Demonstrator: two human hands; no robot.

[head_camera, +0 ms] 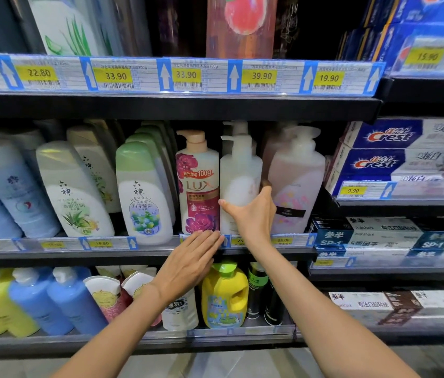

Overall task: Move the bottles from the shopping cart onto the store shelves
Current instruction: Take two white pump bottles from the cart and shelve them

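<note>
A white pump bottle stands upright on the middle shelf, between a pink-and-white LUX pump bottle and a pale pink pump bottle. My right hand grips the white bottle low on its body, thumb on the left side and fingers wrapped round the right. My left hand is flat with straight fingers, its fingertips at the shelf's front edge just below the LUX bottle. The shopping cart is out of view.
Green-capped herbal bottles and blue-white bottles fill the middle shelf to the left. Yellow and blue bottles stand on the lower shelf. Crest toothpaste boxes fill the right-hand shelves. Price tags line the upper shelf edge.
</note>
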